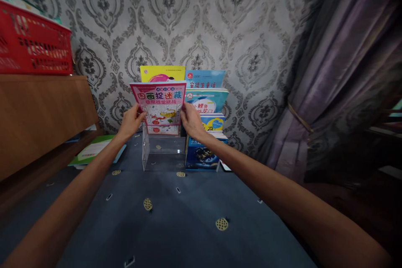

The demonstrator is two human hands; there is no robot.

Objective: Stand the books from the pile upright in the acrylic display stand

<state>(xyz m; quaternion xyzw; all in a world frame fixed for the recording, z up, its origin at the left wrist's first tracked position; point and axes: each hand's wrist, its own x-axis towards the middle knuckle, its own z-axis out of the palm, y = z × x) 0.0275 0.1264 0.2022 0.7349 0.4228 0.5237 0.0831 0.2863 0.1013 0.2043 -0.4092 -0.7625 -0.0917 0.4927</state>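
Note:
A pink picture book (pixel 161 104) stands upright in the left column of a clear tiered rack (pixel 165 155). My left hand (pixel 131 121) grips its left edge, and my right hand (pixel 191 120) grips the right edge. Behind it rises a yellow book (pixel 162 73). The rack's right column holds a light blue book (pixel 205 78) at the back, a teal book (pixel 216 98), a yellow and blue book (pixel 216 123), and a dark blue book (pixel 202 157) at the front. The left column's lower front tiers show bare clear plastic.
The rack stands on a dark blue patterned cloth (pixel 185 217) against a papered wall. Left are a wooden cabinet (pixel 44 113), a red basket (pixel 37 44) on top, and a green book (pixel 94 149) lying flat. A tied curtain (pixel 301 79) hangs at the right.

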